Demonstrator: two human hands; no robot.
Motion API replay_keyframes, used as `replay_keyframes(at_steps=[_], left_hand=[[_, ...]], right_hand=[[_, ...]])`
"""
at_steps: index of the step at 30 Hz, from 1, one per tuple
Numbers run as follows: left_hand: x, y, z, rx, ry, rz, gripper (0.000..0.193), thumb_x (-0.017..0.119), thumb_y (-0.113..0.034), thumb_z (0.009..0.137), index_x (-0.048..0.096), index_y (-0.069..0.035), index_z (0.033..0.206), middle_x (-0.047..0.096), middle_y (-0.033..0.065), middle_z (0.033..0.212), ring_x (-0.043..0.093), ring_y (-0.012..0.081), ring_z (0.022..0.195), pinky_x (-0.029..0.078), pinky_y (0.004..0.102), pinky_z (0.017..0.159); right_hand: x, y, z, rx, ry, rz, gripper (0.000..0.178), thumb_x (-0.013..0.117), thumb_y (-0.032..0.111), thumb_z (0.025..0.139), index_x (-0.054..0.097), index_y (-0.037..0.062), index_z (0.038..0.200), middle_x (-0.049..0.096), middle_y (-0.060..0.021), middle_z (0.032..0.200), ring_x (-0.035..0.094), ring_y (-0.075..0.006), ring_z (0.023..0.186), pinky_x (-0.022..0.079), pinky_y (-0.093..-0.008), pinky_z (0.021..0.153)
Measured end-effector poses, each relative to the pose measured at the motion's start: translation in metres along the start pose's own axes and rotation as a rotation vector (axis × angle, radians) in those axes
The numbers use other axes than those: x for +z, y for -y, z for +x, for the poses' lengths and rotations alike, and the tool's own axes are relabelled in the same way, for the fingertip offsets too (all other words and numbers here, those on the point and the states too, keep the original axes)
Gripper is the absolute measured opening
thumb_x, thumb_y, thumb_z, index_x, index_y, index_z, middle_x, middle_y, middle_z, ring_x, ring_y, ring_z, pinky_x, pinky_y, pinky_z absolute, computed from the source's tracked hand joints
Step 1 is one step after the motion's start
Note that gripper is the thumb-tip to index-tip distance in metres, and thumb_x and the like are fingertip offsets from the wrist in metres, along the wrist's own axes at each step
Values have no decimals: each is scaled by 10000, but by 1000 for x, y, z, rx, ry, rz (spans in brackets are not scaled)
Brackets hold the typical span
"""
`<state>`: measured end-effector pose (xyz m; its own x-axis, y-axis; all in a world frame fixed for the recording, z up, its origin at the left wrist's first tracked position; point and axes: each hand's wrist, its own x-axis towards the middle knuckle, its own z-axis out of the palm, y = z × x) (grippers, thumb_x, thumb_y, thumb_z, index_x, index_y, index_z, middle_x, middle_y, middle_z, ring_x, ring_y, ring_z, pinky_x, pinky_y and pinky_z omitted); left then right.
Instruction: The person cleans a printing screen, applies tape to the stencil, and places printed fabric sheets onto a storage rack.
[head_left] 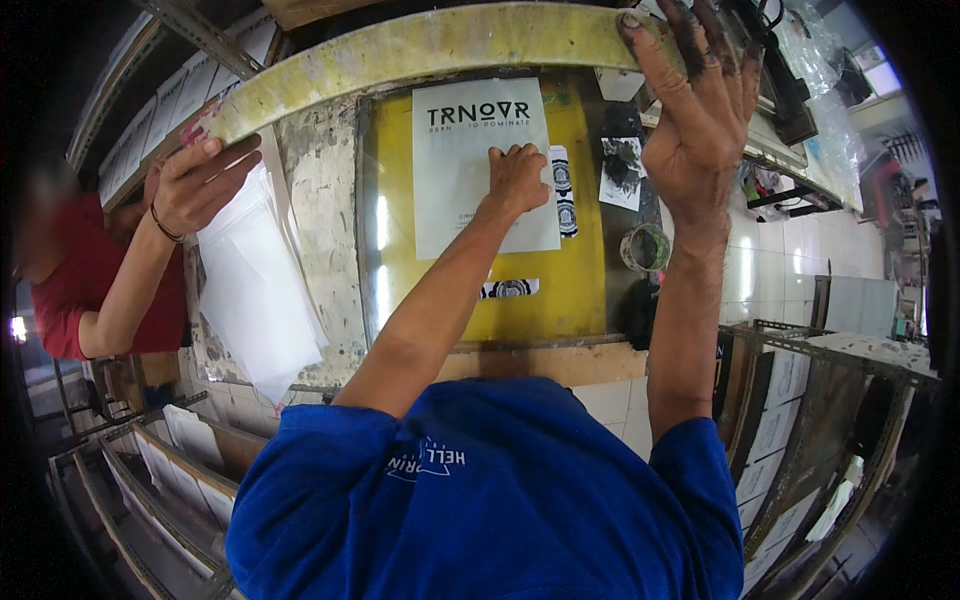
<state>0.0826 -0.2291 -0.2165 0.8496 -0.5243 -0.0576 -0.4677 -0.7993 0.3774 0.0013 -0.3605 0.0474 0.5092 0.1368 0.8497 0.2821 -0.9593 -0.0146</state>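
My left hand is closed at the right side of a white sheet with black lettering; its curled fingers rest on the paper near the edge, their tips partly hidden. The sheet lies on a yellow board. With blackened fingertips, my right hand grips the right end of a raised, pale yellow, stained frame bar, the thumb against its face. At the bar's left end is a co-worker's hand.
White sheets are stacked left of the board. Small black-printed strips lie on the board. To its right are an ink-smeared paper and a clear round container. Racks stand at both sides, and a person in red is at left.
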Motion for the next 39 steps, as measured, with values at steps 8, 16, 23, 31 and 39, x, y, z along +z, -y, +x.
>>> replay_keyframes(at_steps=[8,16,23,31,39], left_hand=[[-1,5,3,29,8,3,430,834,-248,666,730,-166,1075,651,-46,1157,592,157,1075,293,435,913],[2,8,-1,46,-44,-22,457,865,-276,642,726,-165,1063,653,-47,1138,594,156,1073,294,430,912],[0,13,-6,54,-68,-74,482,883,-267,635,716,-154,1072,643,-46,1161,572,151,1113,300,423,906],[-5,4,-4,19,-39,-36,462,883,-280,656,721,-142,1067,646,-33,1123,578,160,1098,305,418,902],[0,8,-4,16,-63,-31,461,878,-286,662,721,-146,1072,638,-34,1138,575,161,1103,306,425,901]], right_hand=[[15,-21,-2,-171,-183,84,299,546,25,864,749,36,1084,668,-194,1256,516,-401,1316,280,-526,1156],[41,-6,-86,93,-371,218,332,687,30,797,686,56,1128,699,-103,1076,572,-318,1116,401,-449,994],[117,3,-194,630,399,261,416,665,31,789,625,68,1202,598,-213,1133,575,-419,1059,486,-480,887],[204,-42,-221,490,511,199,391,631,38,808,642,83,1196,616,-218,1147,610,-425,1041,514,-481,884],[215,-54,-211,499,662,252,232,618,21,785,662,42,1012,641,-180,1087,626,-420,974,527,-474,847]])
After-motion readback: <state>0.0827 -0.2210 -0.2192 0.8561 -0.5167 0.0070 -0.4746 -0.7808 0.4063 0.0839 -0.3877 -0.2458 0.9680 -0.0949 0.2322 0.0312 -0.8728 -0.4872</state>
